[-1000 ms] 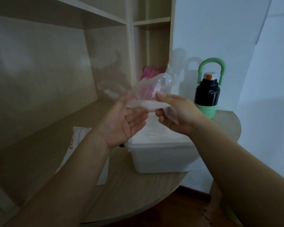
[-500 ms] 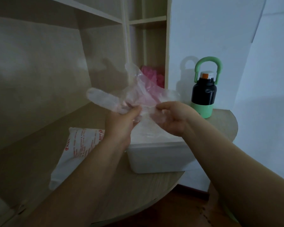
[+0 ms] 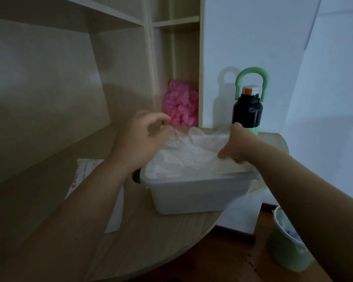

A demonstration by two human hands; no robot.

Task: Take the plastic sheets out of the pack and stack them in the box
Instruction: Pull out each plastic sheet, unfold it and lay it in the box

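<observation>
Both hands are down from mid-air to the box [image 3: 192, 196]. The sheet [image 3: 204, 139] I held up a half second ago now lies on the pile [image 3: 171, 165] inside. Progress: the box looks full near to the rim, and this sheet is laid but not let go yet. The pack [image 3: 84, 174] lies on the surface [image 3: 151, 241] left of the box, partly behind my left forearm; can't tell how many remain in it. My left hand [image 3: 141, 139] hovers over the box's left end, fingers [image 3: 161, 118] loosely curled, holding nothing I can see. My right hand [image 3: 236, 147] is at the right end, fingers pinching the sheet's edge.
</observation>
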